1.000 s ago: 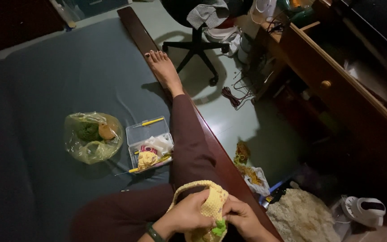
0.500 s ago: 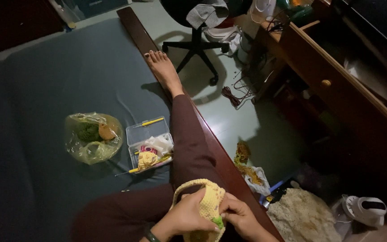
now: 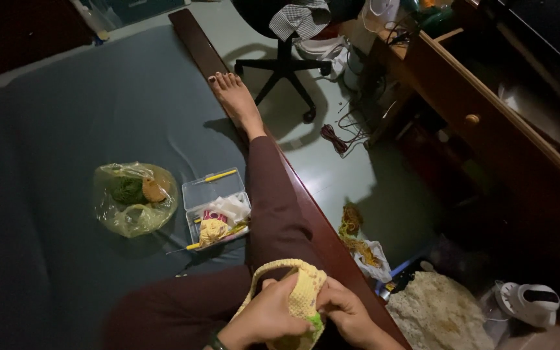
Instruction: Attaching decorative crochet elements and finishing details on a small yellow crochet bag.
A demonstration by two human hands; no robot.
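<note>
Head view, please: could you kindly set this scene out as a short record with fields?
setting: dark blue-grey mattress beside a wooden desk
left hand: grips the pale yellow crocheted piece
right hand: pinches the same piece from the other side
on mattress: clear plastic bag of green and tan yarn; clear plastic box of craft supplies
floor: black swivel chair

Support: a bed (image 3: 66, 116) with a dark blue-grey sheet and a wooden side rail (image 3: 196, 39).
Landmark: a clear plastic box (image 3: 217, 207) lay open on the sheet.
Left of the box: a clear bag (image 3: 134, 207) of green and tan yarn, just beside it.
Right of the box: a trousered leg (image 3: 273, 201) stretched along the rail.
</note>
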